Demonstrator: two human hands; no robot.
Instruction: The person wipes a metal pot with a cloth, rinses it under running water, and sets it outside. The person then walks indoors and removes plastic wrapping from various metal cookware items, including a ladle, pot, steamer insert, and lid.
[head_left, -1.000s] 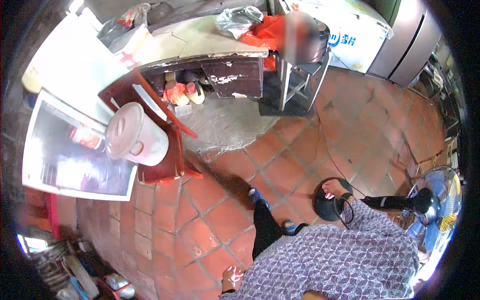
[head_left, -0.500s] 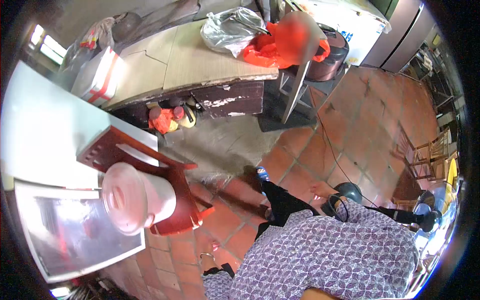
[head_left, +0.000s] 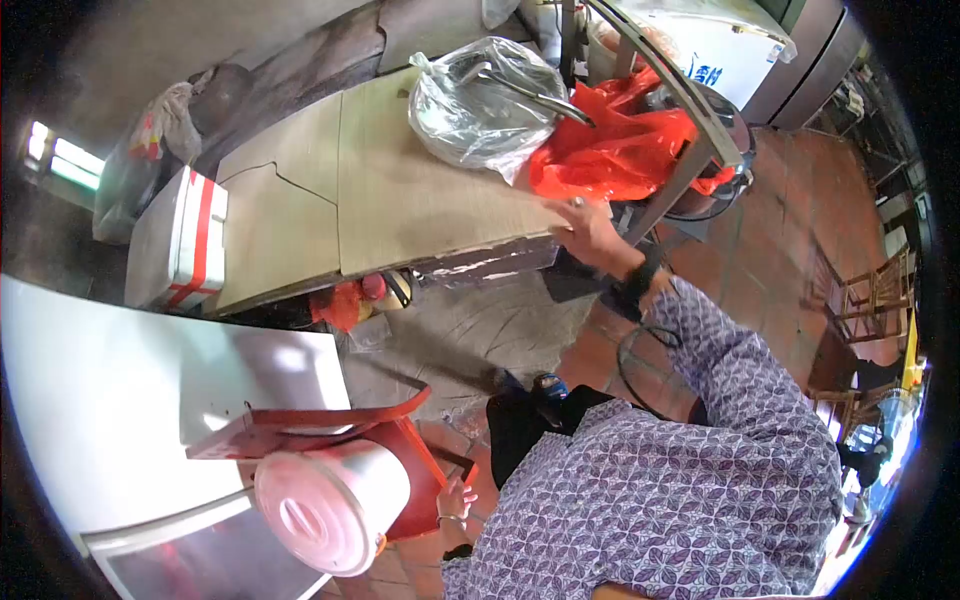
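Note:
My right hand (head_left: 592, 236) is at the front edge of the wooden counter (head_left: 400, 190), just below a red plastic bag (head_left: 625, 145). Its fingers look spread and slightly blurred, with nothing visible in them. On the counter, left of the red bag, lies a clear plastic bag (head_left: 485, 105) with a dark curved handle-like item over it. Low beside my body, my left hand (head_left: 456, 499) is open and empty, close to the red chair (head_left: 415, 470). That chair carries a lidded whitish bucket (head_left: 385, 485).
A white box with red tape (head_left: 195, 240) stands at the counter's left end. A white fridge-like appliance (head_left: 100, 400) is at left. A metal-framed stand (head_left: 665, 190), a dark round pot (head_left: 735, 150) and a white freezer (head_left: 720, 50) are at right. Wooden chairs (head_left: 870, 300) stand farther right.
The view has moved closer to the counter. My right hand has come up from low by the fan's base to the counter edge. My left hand now appears beside the red chair.

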